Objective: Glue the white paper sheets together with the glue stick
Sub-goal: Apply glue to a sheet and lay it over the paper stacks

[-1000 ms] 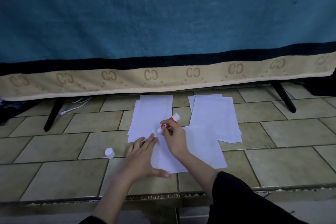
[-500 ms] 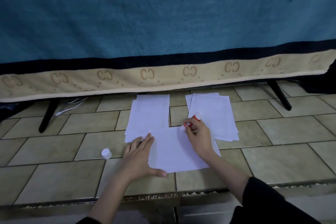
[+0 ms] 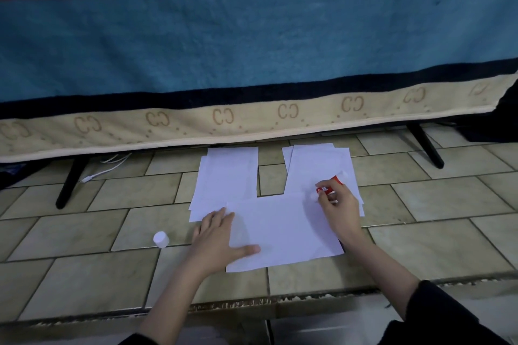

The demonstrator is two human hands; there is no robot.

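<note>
Right hand (image 3: 337, 206), fingers curled round the glue stick (image 3: 328, 187), tip on the front paper sheet (image 3: 283, 230); left hand (image 3: 217, 238) flat, fingers spread, pressing the sheet's left edge

So the floor (image 3: 84, 227) is beige tile laid in a brick pattern. A white sheet (image 3: 283, 230) lies flat on it right between the two hands, the left hand (image 3: 215, 238) resting flat on its edge. Past that hand's fingertips there's a paper stack (image 3: 227, 176), and another paper stack (image 3: 316, 168) sits beyond the right hand (image 3: 339, 207). A little white cap (image 3: 161, 239) stands on the tile just left of the left hand. Farther back, a white cable (image 3: 103, 169) trails across the tiles.
</note>
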